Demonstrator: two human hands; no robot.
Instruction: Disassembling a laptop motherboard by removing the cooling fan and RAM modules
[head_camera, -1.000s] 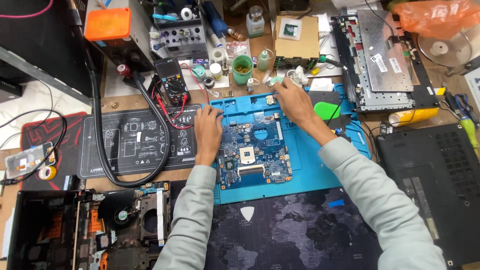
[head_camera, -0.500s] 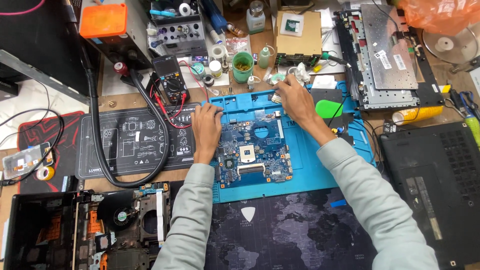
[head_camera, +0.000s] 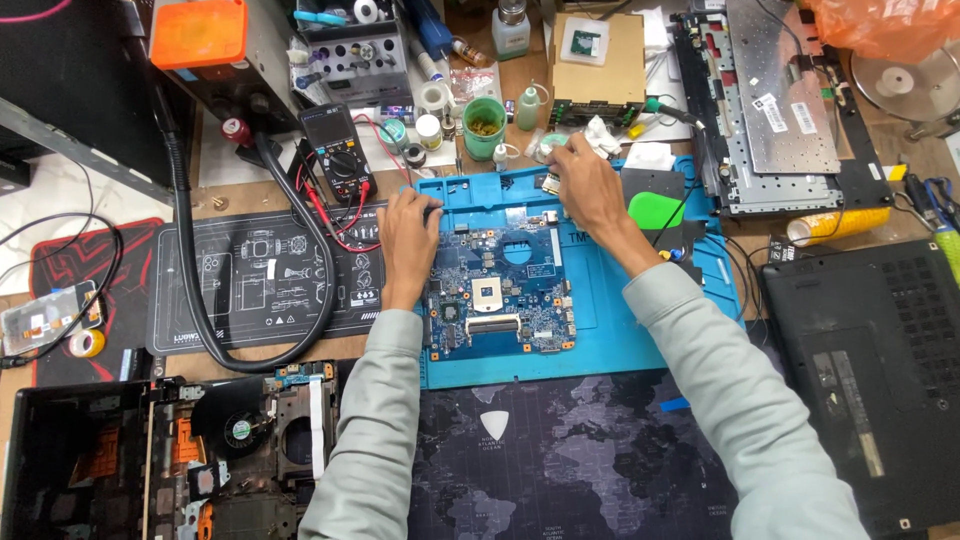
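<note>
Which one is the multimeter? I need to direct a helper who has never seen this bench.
Start at the blue work mat holding the circuit board. Just beyond the left hand sits the multimeter: a dark handheld unit, alone in having a round dial and red leads.

Ahead of my right hand (head_camera: 585, 185) the bench is packed: a green cup (head_camera: 484, 125), small bottles (head_camera: 527, 108) and a cardboard box (head_camera: 598, 55) stand just past the blue mat (head_camera: 620, 330), so there is little room forward. To its right a green pick (head_camera: 657, 210) lies on the mat. My left hand (head_camera: 408, 240) has the multimeter (head_camera: 338, 150) and its red leads (head_camera: 335, 215) close on its left. The board (head_camera: 500, 290) fills the gap between my arms. The mat's right part lies bare.
</note>
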